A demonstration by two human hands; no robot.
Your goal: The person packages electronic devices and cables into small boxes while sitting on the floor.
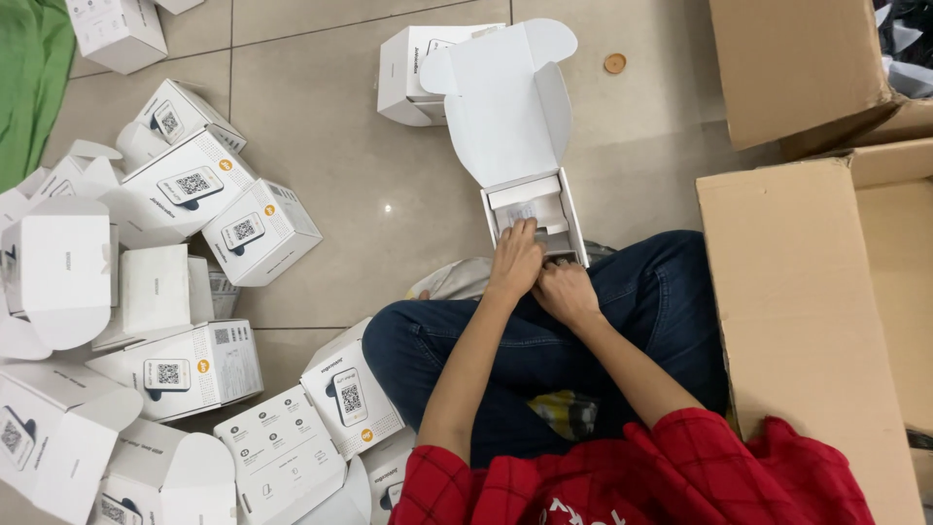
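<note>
though hemmed in, hands [539, 272] inside open box [536, 209]

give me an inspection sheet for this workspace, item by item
surface: beige tiled floor; the person sits on it cross-legged.
job's things: open white box, lid flaps up, resting by the knee; a white insert shows inside.
clutter: pile of white boxes to the left, some open, some shut; one more white box behind the open one; small round brown disc.
grippers: left hand fingers reach into the open box; right hand at its near edge.
cables: nothing seen.
surroundings: brown cartons on the right, green cloth top left.
</note>
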